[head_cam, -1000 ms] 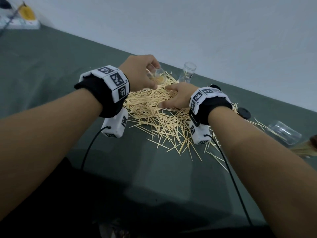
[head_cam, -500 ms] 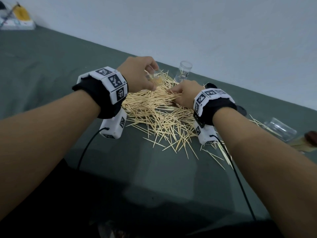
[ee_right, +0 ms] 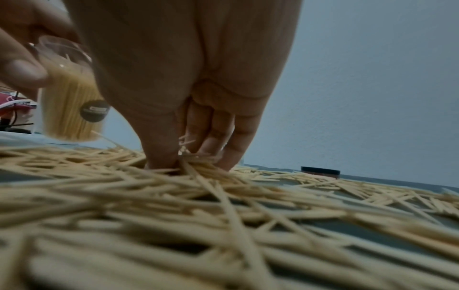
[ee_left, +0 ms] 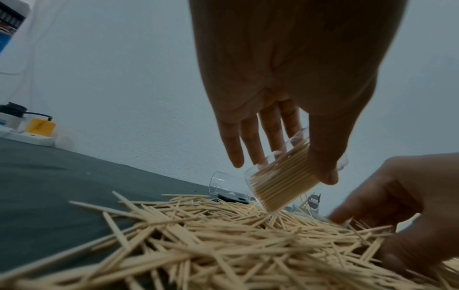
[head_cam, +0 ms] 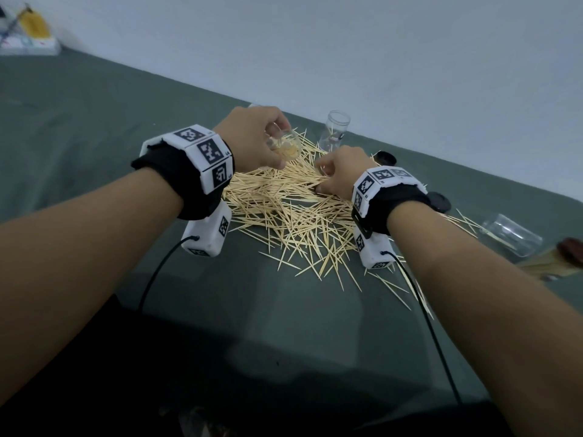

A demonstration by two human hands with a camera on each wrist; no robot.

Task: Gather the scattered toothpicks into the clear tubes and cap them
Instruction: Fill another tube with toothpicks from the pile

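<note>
Grey-green table [head_cam: 94, 127] mid-job: left hand [head_cam: 252, 137] gripping a mostly packed tube [ee_left: 280, 182], right hand [head_cam: 339, 171] pinching toothpicks [head_cam: 284, 209] off the middle heap, two tubes near the far edge basically empty, nothing capped.

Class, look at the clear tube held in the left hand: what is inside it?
The clear tube holds a packed bundle of toothpicks, lying along its length. The left hand covers its upper end.

Bare forearms wear black wristbands [head_cam: 176, 181] carrying white marker-printed blocks [head_cam: 383, 181], apparently cabled camera units [head_cam: 206, 236].
</note>
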